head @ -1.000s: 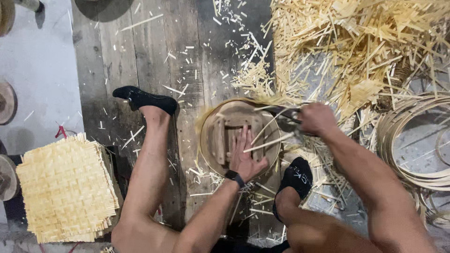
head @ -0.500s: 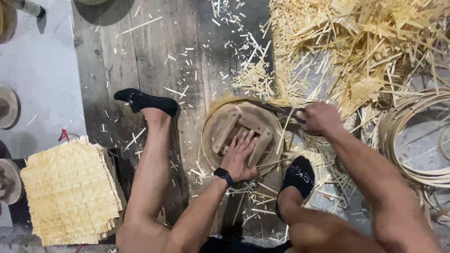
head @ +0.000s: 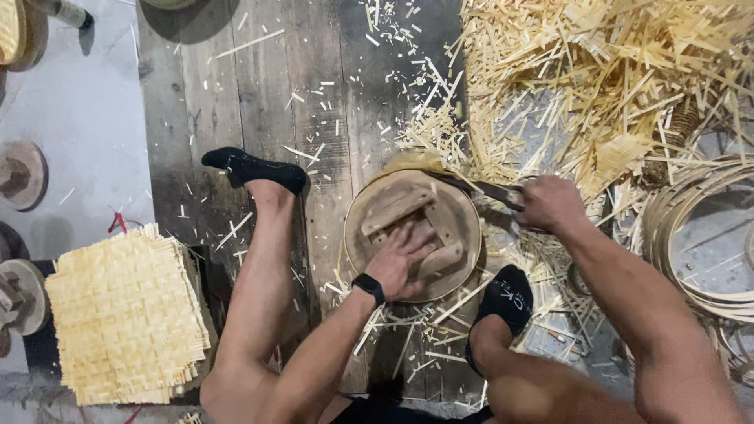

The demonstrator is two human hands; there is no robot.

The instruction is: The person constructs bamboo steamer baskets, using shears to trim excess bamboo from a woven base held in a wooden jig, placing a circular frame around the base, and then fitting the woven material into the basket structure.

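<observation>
I sit on a dark, worn plank floor (head: 236, 102) littered with pale bamboo offcuts, and a smooth grey sheet (head: 78, 133) covers the floor off to my left. A deep heap of bamboo strips (head: 613, 86) fills the upper right, and coiled bamboo hoops (head: 691, 235) lie beside it at the right edge. At lower left sits a stack of woven bamboo mats (head: 126, 314), with round wooden discs (head: 20, 169) ranged along the left edge. My 2 bare legs stretch out in black socks, 1 foot (head: 255, 169) well left of the work and the other foot (head: 503, 298) just below its right rim, with loose strips scattered between them. The round wooden mould (head: 412, 232) lies flat on the floor between my legs, crossed by wooden battens on its top face. My left hand (head: 404, 259), a black watch on the wrist, lies spread and flat on the battens, pressing down and gripping nothing. My right hand (head: 550, 204) is closed around the handle of a dark knife (head: 479, 188), whose blade reaches left to the mould's upper right rim, where a tuft of woven strip ends sticks out.
</observation>
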